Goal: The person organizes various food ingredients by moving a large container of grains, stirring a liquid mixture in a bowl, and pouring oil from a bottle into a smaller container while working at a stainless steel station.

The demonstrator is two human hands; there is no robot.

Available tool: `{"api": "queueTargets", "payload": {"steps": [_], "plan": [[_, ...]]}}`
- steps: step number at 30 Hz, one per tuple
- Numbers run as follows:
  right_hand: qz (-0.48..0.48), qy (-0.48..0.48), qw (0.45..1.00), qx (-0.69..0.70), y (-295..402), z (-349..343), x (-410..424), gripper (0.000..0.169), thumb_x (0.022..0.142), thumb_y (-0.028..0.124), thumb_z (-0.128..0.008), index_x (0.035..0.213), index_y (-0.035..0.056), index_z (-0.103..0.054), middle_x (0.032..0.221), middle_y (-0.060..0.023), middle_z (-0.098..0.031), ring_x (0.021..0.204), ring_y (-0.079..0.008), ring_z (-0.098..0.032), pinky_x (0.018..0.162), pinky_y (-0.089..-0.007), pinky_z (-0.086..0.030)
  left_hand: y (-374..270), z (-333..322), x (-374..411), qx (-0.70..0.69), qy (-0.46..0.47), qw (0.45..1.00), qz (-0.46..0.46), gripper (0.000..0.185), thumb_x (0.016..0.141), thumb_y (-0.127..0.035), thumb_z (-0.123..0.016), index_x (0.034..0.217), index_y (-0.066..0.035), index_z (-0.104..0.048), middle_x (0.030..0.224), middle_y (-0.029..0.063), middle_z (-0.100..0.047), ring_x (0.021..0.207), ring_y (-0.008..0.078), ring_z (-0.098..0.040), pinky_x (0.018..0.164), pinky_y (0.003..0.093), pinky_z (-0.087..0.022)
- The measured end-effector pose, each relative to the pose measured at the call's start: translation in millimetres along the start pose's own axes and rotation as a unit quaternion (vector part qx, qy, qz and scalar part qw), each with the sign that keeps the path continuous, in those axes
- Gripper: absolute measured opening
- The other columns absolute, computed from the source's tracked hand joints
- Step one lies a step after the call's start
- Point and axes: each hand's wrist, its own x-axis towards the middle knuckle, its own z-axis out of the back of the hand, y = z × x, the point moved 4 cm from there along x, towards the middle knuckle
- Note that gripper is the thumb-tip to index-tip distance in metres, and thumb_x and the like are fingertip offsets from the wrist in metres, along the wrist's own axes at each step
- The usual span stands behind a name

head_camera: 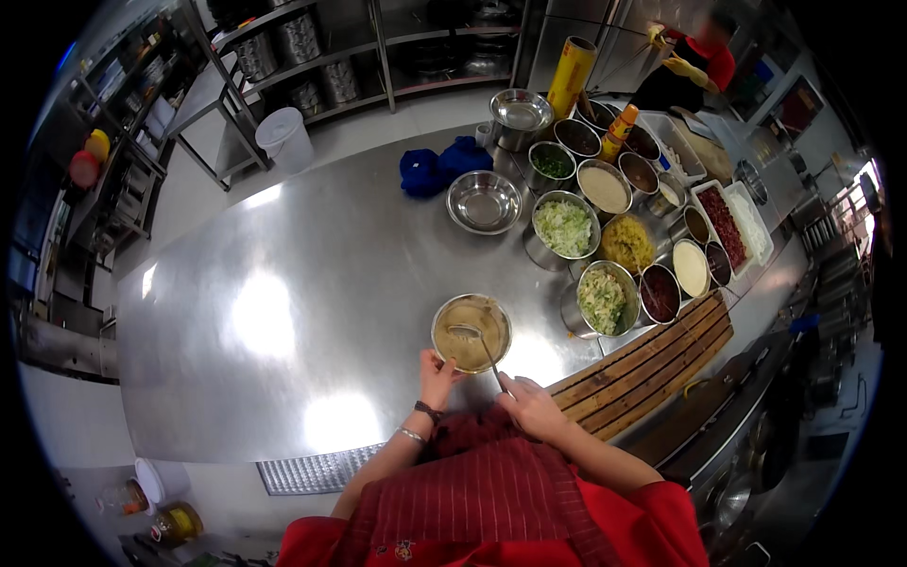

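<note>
Before me on the steel worktable (368,255) is a round metal bowl (507,322) with a beige paste or liquid (453,354) in it. My left hand (436,379) grips the near-left rim of this bowl, the thumb over its edge. In my right hand (528,404) is the handle of a metal ladle or spoon (489,349), slanting down into the bowl. Its head (465,330) lies in the beige contents; whether it is slotted I cannot tell. Both hands are at the table's near side, close to my apron (475,489).
Steel pots of chopped cabbage (563,227), a vegetable mix (602,301) and yellow shreds (628,241) crowd the right. Beyond my bowl stand a steel basin (484,203) and blue cloth (446,166). A slatted wooden board (645,365) borders the right; a co-worker (691,60) stands far right.
</note>
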Motion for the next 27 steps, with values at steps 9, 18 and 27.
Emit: {"api": "queueTargets", "payload": {"steps": [9, 18, 27], "plan": [[-0.11, 0.019, 0.994, -0.015, -22.5, -56.7, 26.5, 0.017, 0.074, 0.012, -0.051, 0.088, 0.0035, -0.051, 0.088, -0.0187, -0.053, 0.078, -0.0333, -0.057, 0.075, -0.0399, -0.047, 3.9, -9.4, 2.8, 0.008, 0.055, 0.997, -0.051, 0.027, 0.085, 0.0, -0.052, 0.105, -0.007, -0.035, 0.104, 0.0117, -0.052, 0.083, 0.0193, -0.059, 0.059, 0.0314, -0.054], [0.108, 0.069, 0.991, 0.045, -25.0, -20.7, 20.0, 0.022, 0.074, 0.011, -0.055, 0.093, 0.002, -0.05, 0.123, -0.0257, -0.045, 0.104, -0.0378, -0.051, 0.087, -0.0417, -0.044, -3.4, 8.4, 17.4, 0.052, 0.068, 0.996, -0.025, 0.027, 0.084, 0.003, -0.05, 0.103, -0.006, -0.033, 0.097, 0.0127, -0.05, 0.08, 0.0221, -0.06, 0.062, 0.035, -0.058], [0.174, 0.061, 0.978, -0.1, -50.1, 4.4, 18.6, 0.018, 0.074, 0.017, -0.054, 0.089, 0.0091, -0.053, 0.116, -0.0223, -0.051, 0.088, -0.0285, -0.058, 0.08, -0.0375, -0.045, -11.0, 5.4, 14.3, 0.074, 0.078, 0.993, -0.041, 0.023, 0.085, 0.0, -0.051, 0.1, -0.006, -0.034, 0.095, 0.0097, -0.052, 0.085, 0.0205, -0.061, 0.064, 0.0344, -0.058]]}}
